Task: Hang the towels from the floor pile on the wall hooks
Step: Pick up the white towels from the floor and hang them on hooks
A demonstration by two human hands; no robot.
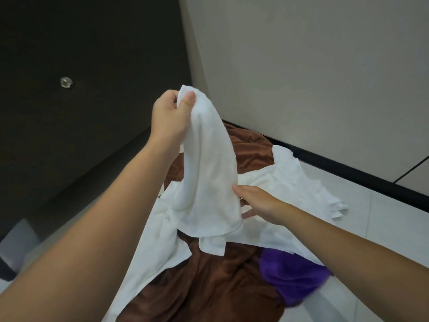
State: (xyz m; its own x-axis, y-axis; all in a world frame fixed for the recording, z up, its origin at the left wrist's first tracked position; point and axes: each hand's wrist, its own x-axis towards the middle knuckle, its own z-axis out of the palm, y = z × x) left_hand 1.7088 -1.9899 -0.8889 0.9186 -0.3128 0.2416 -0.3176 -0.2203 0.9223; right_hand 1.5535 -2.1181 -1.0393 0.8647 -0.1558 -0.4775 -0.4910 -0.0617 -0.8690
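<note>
Left hand (170, 115) is raised above the brown towel (209, 282), thumb and curled fingers pinching the bunched top end of a white towel (209, 177). This towel hangs from the grip in a long fold, and its lower end drapes onto the pile over the brown towel. Right hand (260, 203) is lower, at the hanging towel's right edge, its fingers stretched out fairly straight; the thumb touches the cloth and the fingertips are partly hidden behind it.

On the floor (383, 228), the brown towel lies spread and crumpled under everything else. A second white towel (290, 180) lies flat across it, reaching to the right of it onto the pale tiles. A purple towel (290, 275) sits at the brown towel's right side, partly tucked under the white cloth. Behind the brown towel a black baseboard (348, 170) runs along a light wall (301, 66). To its left stands a dark door (81, 54) with a small round metal fitting (66, 82).
</note>
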